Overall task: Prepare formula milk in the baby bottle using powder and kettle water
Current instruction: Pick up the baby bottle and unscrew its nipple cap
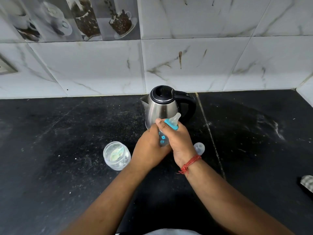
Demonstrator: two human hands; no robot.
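Note:
Both hands wrap the baby bottle (163, 139) in front of me; it is grey with blue flower prints, a blue collar and a clear teat, and it tilts to the right. My left hand (149, 148) grips its lower body, thumb up along the side. My right hand (179, 141) grips it from the right, just under the collar. A steel kettle (160, 108) with a black lid and handle stands right behind the bottle. The clear powder jar (116, 156) stands open to the left, with pale powder inside. The bottle's clear cap (199, 147) lies to the right.
The black stone counter (67, 141) is speckled with dust and white smears. A marble-tiled wall (186, 65) rises behind the kettle. A checked cloth (307, 183) shows at the right edge, and a wall socket (5, 67) at the far left.

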